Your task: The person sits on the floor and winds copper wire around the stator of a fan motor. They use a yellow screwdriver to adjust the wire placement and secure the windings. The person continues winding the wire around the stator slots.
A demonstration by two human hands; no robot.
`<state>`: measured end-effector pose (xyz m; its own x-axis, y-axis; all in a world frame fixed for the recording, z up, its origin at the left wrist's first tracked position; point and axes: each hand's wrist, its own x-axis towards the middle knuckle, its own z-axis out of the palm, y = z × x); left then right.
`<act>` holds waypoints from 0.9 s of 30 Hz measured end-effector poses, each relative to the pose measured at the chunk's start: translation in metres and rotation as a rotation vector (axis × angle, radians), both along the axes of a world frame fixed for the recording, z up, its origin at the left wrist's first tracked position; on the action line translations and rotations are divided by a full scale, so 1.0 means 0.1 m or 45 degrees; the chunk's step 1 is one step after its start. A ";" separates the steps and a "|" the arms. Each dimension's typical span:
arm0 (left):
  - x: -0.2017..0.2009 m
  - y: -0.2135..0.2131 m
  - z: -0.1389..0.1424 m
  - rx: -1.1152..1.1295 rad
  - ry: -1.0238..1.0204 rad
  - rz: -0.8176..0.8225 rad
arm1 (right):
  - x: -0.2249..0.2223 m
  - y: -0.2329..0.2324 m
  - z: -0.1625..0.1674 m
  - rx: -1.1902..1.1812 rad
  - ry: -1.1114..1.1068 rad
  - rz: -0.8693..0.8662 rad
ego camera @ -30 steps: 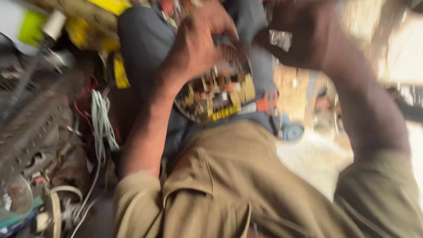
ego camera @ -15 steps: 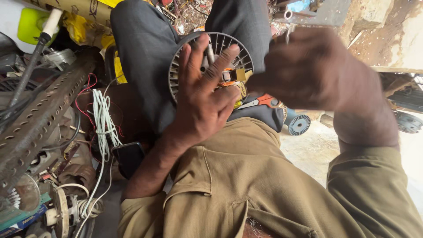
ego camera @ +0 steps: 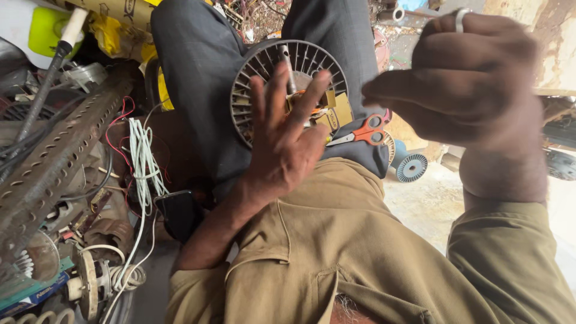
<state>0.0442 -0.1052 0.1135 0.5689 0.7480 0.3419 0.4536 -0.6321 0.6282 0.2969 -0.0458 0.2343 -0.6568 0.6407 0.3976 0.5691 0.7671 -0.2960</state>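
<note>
You sit with your legs [ego camera: 198,72] drawn up, and the work in hand, as far as can be judged, is positioning the fan wheel [ego camera: 252,78], a round grey ribbed disc that rests on your lap against the dark trousers. Your left hand [ego camera: 282,144] lies over the lower right part of the wheel, palm toward it and fingers [ego camera: 312,96] spread wide; it pinches nothing. Your right hand [ego camera: 468,90] hangs in the air to the right, well apart from the wheel, loosely curled and blurred; you cannot tell whether it encloses anything. A thin metal shaft [ego camera: 288,66] stands out of the wheel's centre, between your spread fingers. Yellow parts [ego camera: 333,111] show just behind the wheel's right edge, touching or nearly so. Orange scissors [ego camera: 366,132] lie on your lap just beside the wheel, handles toward your right. A next move probably calls for a firm grip on the rim with the left hand, kept clear of the shaft and the scissor blades, before the right hand comes in. There is no bench: your lap is the work surface. To your left lies a dense pile of scrap: a long perforated bar [ego camera: 60,156], a bundle of white wires [ego camera: 141,156] with red leads beside it, a dark flat phone-like slab [ego camera: 180,213] near your left forearm. To your right, pale bare floor [ego camera: 420,204] shows, with a small blue-rimmed spool [ego camera: 412,167] on it near your knee.
</note>
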 end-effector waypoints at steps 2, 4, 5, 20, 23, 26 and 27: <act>-0.03 -0.09 -0.14 0.206 0.024 0.119 | -0.02 0.05 -0.09 0.061 -0.002 0.024; -0.11 -0.11 -0.26 0.098 -0.166 0.189 | -0.05 0.09 -0.20 0.091 -0.061 -0.058; -0.14 -0.10 -0.30 0.051 -0.258 0.222 | -0.07 0.10 -0.26 0.100 -0.116 -0.156; 0.14 1.45 0.21 -0.265 -0.140 -0.381 | 0.09 0.11 -1.04 -0.866 -0.103 -0.373; 0.03 1.46 0.20 -0.413 -0.217 -0.507 | -0.36 -0.38 -0.85 -0.583 -0.590 0.299; -0.25 0.77 0.21 -0.450 -0.469 -0.182 | -0.32 -0.46 -0.61 -0.454 -0.011 0.485; -0.30 0.49 0.20 -0.363 -0.472 -0.249 | -0.25 -0.29 -0.67 -0.291 0.141 0.416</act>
<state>0.0146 -0.0562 0.1340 0.5868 0.7326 0.3450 0.0578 -0.4628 0.8846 0.2720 -0.0751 0.1675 -0.8018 0.4855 0.3485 0.2618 0.8096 -0.5254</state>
